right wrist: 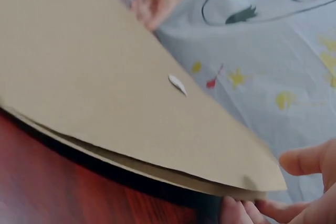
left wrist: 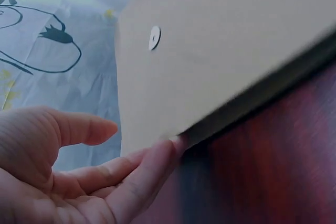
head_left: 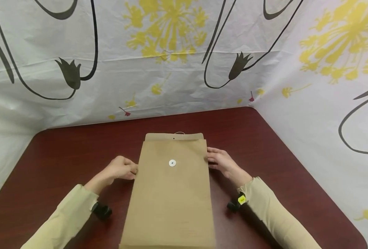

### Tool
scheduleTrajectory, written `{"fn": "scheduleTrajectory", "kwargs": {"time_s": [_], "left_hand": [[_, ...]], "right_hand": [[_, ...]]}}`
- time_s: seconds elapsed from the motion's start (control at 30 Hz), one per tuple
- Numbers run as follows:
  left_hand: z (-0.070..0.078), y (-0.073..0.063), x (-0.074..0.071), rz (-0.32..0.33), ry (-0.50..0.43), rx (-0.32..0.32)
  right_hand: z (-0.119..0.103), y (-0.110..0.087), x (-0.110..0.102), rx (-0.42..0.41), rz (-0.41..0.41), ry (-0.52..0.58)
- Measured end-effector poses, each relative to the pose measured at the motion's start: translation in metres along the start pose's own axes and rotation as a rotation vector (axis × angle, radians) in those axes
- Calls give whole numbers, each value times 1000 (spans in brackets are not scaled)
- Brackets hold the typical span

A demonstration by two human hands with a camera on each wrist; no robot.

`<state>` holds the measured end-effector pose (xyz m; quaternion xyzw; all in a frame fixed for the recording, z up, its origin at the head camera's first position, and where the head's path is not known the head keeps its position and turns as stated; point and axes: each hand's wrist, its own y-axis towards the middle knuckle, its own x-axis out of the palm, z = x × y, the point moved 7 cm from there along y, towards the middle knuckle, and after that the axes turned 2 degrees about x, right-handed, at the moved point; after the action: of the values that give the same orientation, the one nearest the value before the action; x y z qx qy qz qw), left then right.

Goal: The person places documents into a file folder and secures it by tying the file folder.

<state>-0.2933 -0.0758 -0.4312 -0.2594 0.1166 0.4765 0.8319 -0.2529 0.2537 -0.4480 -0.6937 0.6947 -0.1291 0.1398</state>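
A brown kraft document envelope (head_left: 171, 197) lies lengthwise in front of me, a white button (head_left: 172, 163) on its upper part. Its flap (head_left: 159, 137) extends past the far end, with a loop of thin string behind it. My left hand (head_left: 121, 168) touches the left edge; in the left wrist view its fingertips (left wrist: 167, 150) meet that edge while the thumb stands apart. On the opposite side, my right hand (head_left: 222, 161) has its fingers (right wrist: 239, 211) against the underside of the edge near the far corner, thumb close to the corner.
The dark red-brown table (head_left: 252, 138) spreads around the envelope. A white sheet (head_left: 115, 86) printed with flowers hangs behind the table and along its sides. Each wrist carries a small black camera, the left one (head_left: 101, 210) beside the envelope's lower left.
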Motion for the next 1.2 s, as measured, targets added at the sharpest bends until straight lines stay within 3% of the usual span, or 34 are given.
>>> {"fn": "scheduleTrajectory", "kwargs": {"time_s": [0.33, 0.5, 0.63, 0.9, 1.07, 1.2], "left_hand": [[-7, -12, 13, 7, -203, -20], [-9, -9, 15, -14, -224, -31], [-10, 8, 8, 16, -197, -42], [2, 58, -12, 137, -103, -16], [3, 75, -18, 196, -109, -41], [3, 84, -20, 206, -124, -33]], "right_hand": [[-4, 26, -6, -2, -42, -122], [-5, 33, -10, 9, -40, -167], [-7, 39, -13, 24, -34, -204], [-17, 53, -11, 39, -21, -315], [-20, 66, -5, 16, 0, -296], [-21, 74, -6, 0, 46, -271]]}}
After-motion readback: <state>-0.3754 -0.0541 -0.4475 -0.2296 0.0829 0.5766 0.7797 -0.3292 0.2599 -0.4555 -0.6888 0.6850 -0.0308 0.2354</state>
